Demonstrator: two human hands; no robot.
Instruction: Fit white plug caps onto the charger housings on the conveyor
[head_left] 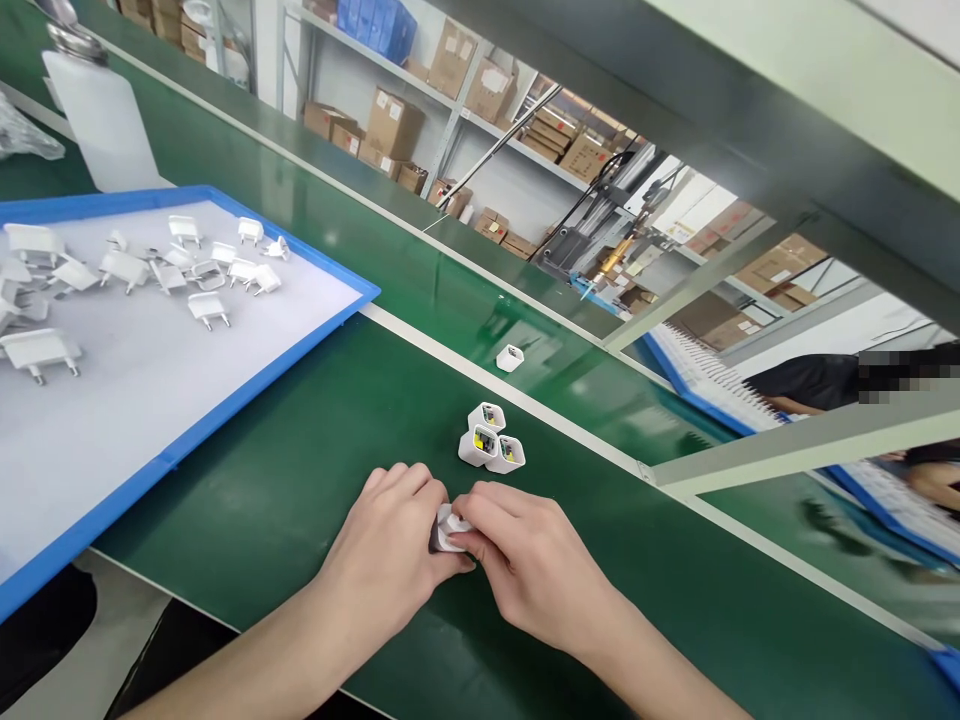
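My left hand (390,560) and my right hand (529,560) meet over the green belt, both with fingers closed on one small white charger part (448,530) held between them; most of it is hidden by my fingers. Just beyond my hands lie three open white charger housings (491,440) in a cluster, their yellow and green insides showing. One more white housing (510,358) lies alone farther back on the green conveyor belt (300,450).
A blue-rimmed tray (225,400) with a white liner holds several white plug caps (202,265) at the left. A white squeeze bottle (101,115) stands behind it. Metal frame bars cross at the right, where another person's arm (817,385) shows by a second blue tray.
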